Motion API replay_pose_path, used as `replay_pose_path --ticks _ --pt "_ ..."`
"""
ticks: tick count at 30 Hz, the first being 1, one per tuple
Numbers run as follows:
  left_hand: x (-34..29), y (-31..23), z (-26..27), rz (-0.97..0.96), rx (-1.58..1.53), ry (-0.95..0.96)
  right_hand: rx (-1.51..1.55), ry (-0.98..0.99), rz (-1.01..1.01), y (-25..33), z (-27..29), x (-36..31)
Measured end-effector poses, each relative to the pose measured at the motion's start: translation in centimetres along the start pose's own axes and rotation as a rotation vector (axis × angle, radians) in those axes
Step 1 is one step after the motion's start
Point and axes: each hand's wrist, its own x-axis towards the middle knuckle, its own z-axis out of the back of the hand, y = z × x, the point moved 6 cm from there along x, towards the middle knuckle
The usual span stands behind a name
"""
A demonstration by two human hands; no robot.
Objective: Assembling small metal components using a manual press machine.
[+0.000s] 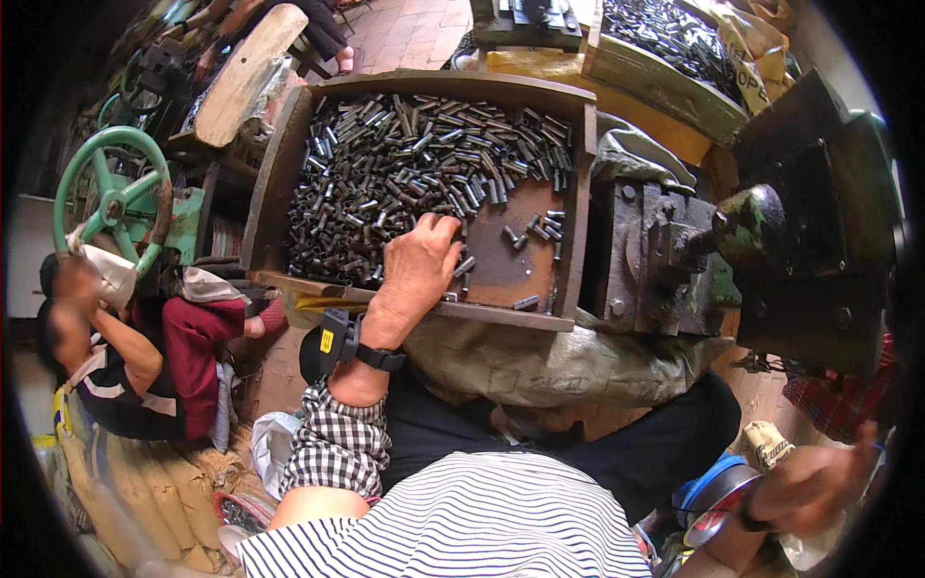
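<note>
A shallow wooden tray [419,79] holds a heap of short dark metal tubes [376,169]. My left hand [419,265] reaches into it from the near side, with its fingers curled down against the tubes at the heap's edge. What lies under its fingertips is hidden. Off to the lower right, away from the tray, my right hand [807,489] is raised and smeared by motion, so its fingers cannot be read. Some loose tubes [533,231] lie scattered on the tray's reddish floor, right of my left hand.
Right of the tray stands a greasy machine [665,255] with a heavy block. A green handwheel [114,207] is at the left, near another person [145,356] seated there. Behind, a second wooden bin [665,82] holds more metal pieces. A metal bowl [718,491] sits near my right arm.
</note>
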Motion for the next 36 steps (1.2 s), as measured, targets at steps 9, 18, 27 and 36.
replay_pose_path --ticks 9,18,27,36 --pt "-0.3 1.6 -1.2 -0.036 0.166 -0.002 1.146 0.456 0.041 39.2 -18.0 12.9" --pt "-1.0 1.8 -2.1 -0.148 0.213 0.077 1.052 0.596 0.191 46.0 -21.5 13.8" --pt "-0.3 0.8 -3.7 -0.177 0.154 0.21 0.958 0.785 0.235 40.7 -19.1 8.5" --pt "-0.7 0.2 -5.2 -0.179 0.149 0.218 1.11 0.763 0.131 38.5 -18.0 7.6"
